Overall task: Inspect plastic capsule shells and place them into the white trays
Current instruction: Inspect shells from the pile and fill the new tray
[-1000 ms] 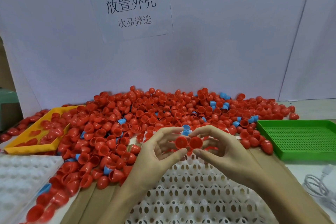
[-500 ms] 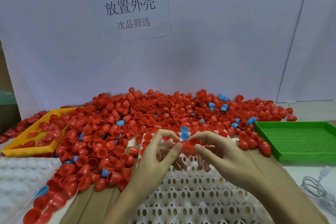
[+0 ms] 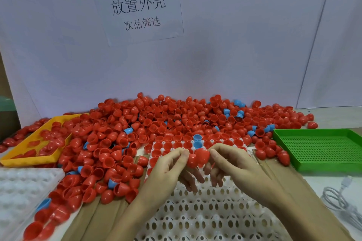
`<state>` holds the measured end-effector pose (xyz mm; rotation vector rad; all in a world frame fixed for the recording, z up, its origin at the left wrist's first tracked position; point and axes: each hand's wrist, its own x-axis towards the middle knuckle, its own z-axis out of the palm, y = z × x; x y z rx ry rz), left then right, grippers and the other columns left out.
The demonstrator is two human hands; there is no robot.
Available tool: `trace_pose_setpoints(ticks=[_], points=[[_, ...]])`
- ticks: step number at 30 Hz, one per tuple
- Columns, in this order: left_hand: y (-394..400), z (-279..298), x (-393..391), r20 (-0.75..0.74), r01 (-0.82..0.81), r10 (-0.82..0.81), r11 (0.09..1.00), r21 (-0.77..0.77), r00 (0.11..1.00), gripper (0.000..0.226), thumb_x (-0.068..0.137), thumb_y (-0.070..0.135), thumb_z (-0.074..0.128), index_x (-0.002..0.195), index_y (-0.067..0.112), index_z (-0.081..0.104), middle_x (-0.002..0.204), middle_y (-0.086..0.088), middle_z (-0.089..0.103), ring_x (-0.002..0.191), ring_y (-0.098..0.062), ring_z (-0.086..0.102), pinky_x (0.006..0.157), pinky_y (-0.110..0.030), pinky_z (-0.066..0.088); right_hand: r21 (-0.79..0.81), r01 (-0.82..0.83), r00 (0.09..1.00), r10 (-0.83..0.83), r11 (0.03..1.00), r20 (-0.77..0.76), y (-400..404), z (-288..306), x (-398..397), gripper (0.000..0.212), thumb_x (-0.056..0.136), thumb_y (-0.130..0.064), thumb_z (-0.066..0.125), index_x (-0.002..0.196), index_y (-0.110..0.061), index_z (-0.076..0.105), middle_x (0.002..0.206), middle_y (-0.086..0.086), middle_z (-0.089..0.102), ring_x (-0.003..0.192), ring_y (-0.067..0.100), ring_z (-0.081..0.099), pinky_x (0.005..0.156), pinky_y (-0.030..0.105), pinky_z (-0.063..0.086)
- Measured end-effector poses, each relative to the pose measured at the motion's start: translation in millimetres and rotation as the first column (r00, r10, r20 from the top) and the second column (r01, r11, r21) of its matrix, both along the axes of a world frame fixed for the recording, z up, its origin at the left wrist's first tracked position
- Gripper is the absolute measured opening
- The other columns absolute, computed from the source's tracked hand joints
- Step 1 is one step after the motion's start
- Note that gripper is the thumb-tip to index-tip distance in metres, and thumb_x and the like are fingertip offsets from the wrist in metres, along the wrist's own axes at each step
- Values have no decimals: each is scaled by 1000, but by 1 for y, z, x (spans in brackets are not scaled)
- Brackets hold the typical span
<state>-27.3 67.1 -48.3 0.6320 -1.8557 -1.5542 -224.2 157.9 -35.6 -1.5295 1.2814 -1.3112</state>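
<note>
— Currently on record, item one: two red capsule shells (image 3: 196, 157), pinched side by side over the white tray (image 3: 205, 211) near the desk's front edge. Do we log both grips as occupied?

— We do. Left hand (image 3: 166, 166): thumb and forefinger grasping the left shell. Right hand (image 3: 233, 164): fingertips grasping the right shell. The shells touch each other between the two grips, rounded backs toward us, standing out past the fingertips and not cupped in the palms.

— Item two, hazards?

— We judge three. First: a fingertip pinch on smooth domed plastic is light, so a shell could squirt free and fall among the loose red pile (image 3: 156, 123) along the desk's back, uninspected. Second: the filled far rows (image 3: 176, 145) lie just beyond the hands; a knuckle lowered carelessly could tip seated shells out of their pockets. Third: a shell set dome-up or tilted would not sit in its pocket.

— Item three, other bins?

— Yellow tray (image 3: 29, 159) toward the left edge, green tray (image 3: 321, 164) toward the right; a wrong sort lands there.
</note>
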Motion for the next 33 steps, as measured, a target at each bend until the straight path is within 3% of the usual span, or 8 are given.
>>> trace_pose_setpoints(ticks=[7,11,15,19,24,28,31,33], points=[[1,3,1,2,19,-19,1000,18,1000,35,110,39,45,102,17,70,92,-17,78,71,-36,74,68,-38,60,-20,-1,998,3,1000,59,-2,-4,5,23,102,-28,60,119,-13,63,93,13,72,73,36,74,66,37,59],[0,3,4,-8,60,-60,998,15,998,30,111,33,48,106,11,67,95,-18,75,77,-38,72,71,-39,59,-59,7,999,-5,998,37,-2,-9,9,26,101,-23,67,125,-17,60,90,9,70,72,31,72,65,37,59],[-3,5,6,22,17,-16,998,-53,1000,24,111,31,50,108,16,69,98,-11,76,86,-33,76,77,-41,63,-135,58,994,-69,989,-82,-2,-13,13,26,97,-29,73,121,-23,64,94,3,70,76,23,72,64,35,60],[-4,7,9,77,-30,39,993,-112,996,34,107,53,47,104,32,73,101,-1,78,83,-24,78,82,-36,63,-323,135,891,-258,937,-375,-5,-20,18,31,92,-26,79,120,-33,65,97,-12,66,86,17,69,70,24,58],[-10,9,16,68,-4,11,994,-106,998,10,101,27,69,106,26,78,104,1,78,86,-20,78,84,-26,60,-402,87,834,-288,911,-471,-6,-25,19,42,92,-14,81,124,-34,64,98,-16,60,86,13,66,69,20,56],[-13,10,18,78,-37,47,991,-127,996,17,96,15,76,102,29,81,108,3,79,92,-19,77,85,-26,61,-358,93,829,-271,929,-489,-7,-28,19,49,95,-14,76,131,-39,57,102,-19,60,90,12,67,70,21,56],[-20,9,20,79,-157,183,952,-263,980,16,92,18,79,97,33,83,115,16,77,103,-10,74,87,-28,62,-342,145,838,-299,928,-457,-8,-26,15,43,101,-16,66,135,-39,53,105,-19,61,89,10,69,71,20,56],[-27,6,26,117,-251,345,839,-482,931,17,90,19,80,96,35,81,119,26,71,107,-1,69,87,-23,60,-349,193,839,-338,917,-426,-7,-23,10,39,103,-16,63,132,-41,54,103,-18,62,86,11,69,69,21,56]])
